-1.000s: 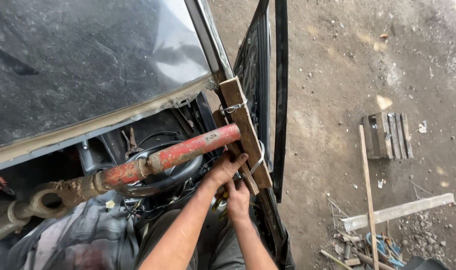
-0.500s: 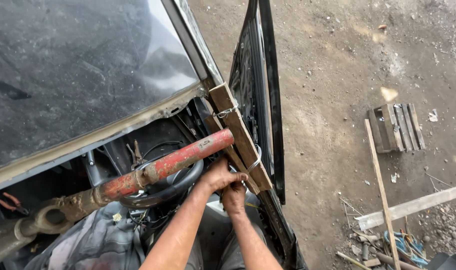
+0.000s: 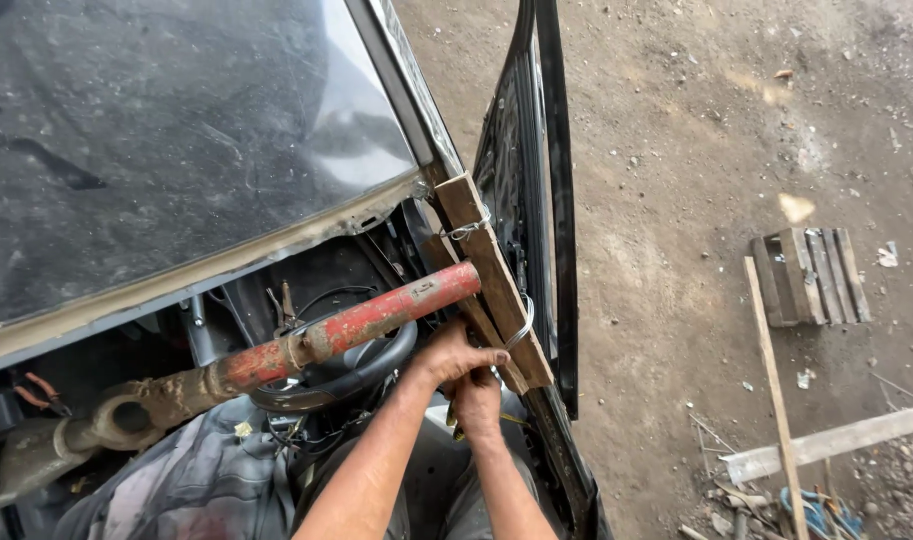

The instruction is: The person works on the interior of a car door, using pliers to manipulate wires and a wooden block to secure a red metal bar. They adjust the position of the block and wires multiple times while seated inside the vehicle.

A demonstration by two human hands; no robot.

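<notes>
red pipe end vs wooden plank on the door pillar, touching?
Touching. Head view: the red pipe butts its end against the wooden plank, with no gap visible.

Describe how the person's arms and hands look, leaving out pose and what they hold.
Both forearms are bare: no sleeves reach into view, and there are no gloves. The left hand and right hand look smudged with grime. I can make out no watch, ring or band on either wrist. Grey trousers show below the arms.

A single head camera looks steeply down, close over the windscreen (image 3: pixel 166 150) and open door (image 3: pixel 536 200), seemingly from above the car.
</notes>
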